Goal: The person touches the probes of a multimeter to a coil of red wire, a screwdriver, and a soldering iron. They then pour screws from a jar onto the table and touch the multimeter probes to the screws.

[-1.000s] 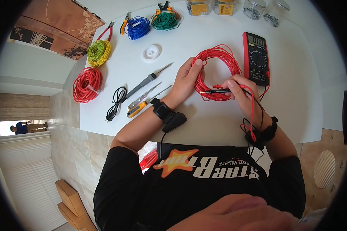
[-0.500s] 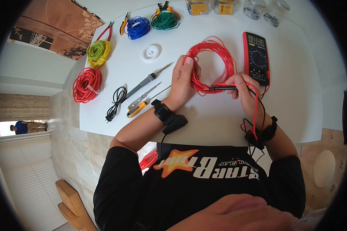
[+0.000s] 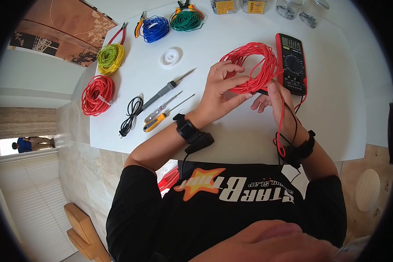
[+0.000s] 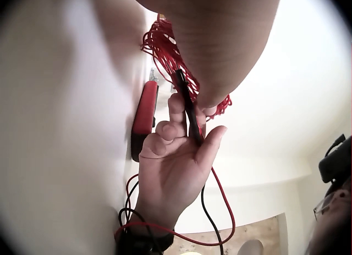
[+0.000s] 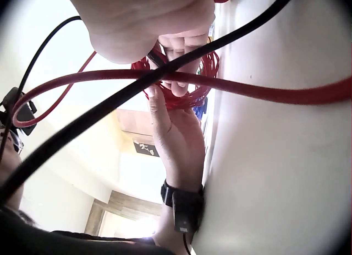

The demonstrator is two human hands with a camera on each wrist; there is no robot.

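The coil of red wire is raised off the white table, tilted, its lower edge between the two hands. My left hand grips this edge with thumb and fingers, its other fingers bent inside the loop. My right hand pinches the test probes by the coil, the other fingers spread loosely. In the left wrist view the black probe points up past the fingers to the wire; the red one is mostly hidden. The right wrist view shows the leads crossing before my left hand. Where the probe tips touch cannot be seen.
A red and black multimeter lies right of the coil. Left are a soldering iron, a yellow-handled screwdriver, a white spool and another red coil. Blue, green and yellow coils, pliers and jars stand along the far side.
The coil has moved right and up and turned in my left hand, which has shifted right with it to the lower edge. My right hand's free fingers have spread, and the probes are now mostly hidden.
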